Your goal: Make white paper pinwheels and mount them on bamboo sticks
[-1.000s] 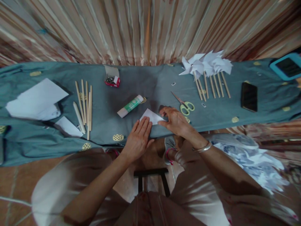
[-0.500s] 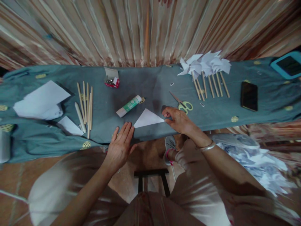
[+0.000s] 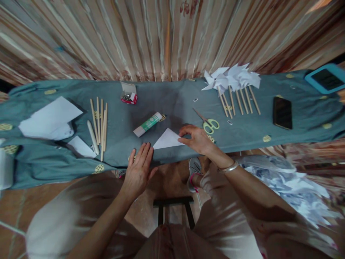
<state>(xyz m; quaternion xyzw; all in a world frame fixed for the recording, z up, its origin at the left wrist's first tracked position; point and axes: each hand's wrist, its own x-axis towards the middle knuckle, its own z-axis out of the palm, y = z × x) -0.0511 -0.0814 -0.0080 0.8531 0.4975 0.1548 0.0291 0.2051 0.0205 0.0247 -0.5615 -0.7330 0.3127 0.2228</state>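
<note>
The white paper triangle (image 3: 166, 139) lies close to the near edge of the table (image 3: 175, 99), long side roughly along it. The left hand (image 3: 137, 172), flat and holding nothing, adjoins one corner; the right hand (image 3: 198, 139), nearer, curls its grip over the other, pinch unclear.

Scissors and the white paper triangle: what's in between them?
The person's right hand is between the scissors and the white paper triangle, reaching the paper's right corner. That shows in the head view.
</note>
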